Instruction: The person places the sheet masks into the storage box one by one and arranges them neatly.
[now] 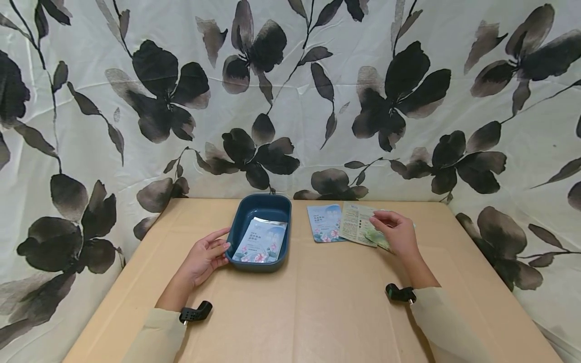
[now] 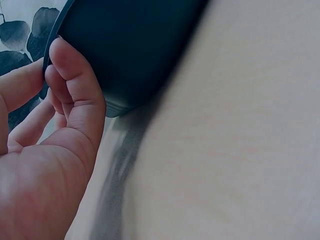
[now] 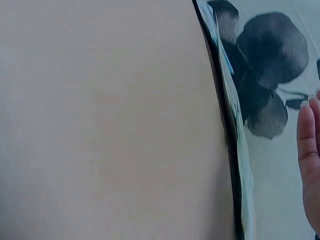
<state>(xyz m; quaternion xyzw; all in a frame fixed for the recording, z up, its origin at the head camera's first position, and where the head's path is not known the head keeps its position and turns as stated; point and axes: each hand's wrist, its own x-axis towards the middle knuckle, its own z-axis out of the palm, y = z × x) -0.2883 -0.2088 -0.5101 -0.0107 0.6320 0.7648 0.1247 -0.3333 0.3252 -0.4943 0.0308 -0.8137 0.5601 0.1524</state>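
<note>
My left hand point(image 1: 210, 257) is at the left side of a dark blue plastic bin point(image 1: 238, 237), pinching its rim between thumb and fingers. Inside the bin lies a flat pale-blue sachet point(image 1: 260, 242) printed with pink flowers. To the right, my right hand point(image 1: 396, 233) hovers over a green sachet point(image 1: 380, 238), its fingers held together and partly covering it. In the right wrist view, its fingers point(image 3: 307, 135) look fairly straight and apart from the sachets point(image 3: 240, 135), which appear edge-on. A cream printed sachet point(image 1: 355, 222) and a blue flowered sachet point(image 1: 323, 222) lie beside the green one.
A tan table point(image 1: 290, 312) carries everything. Behind it hangs a white cloth point(image 1: 317, 166) with dark flowers, close to the table's back edge. A black wrist camera is strapped on each wrist.
</note>
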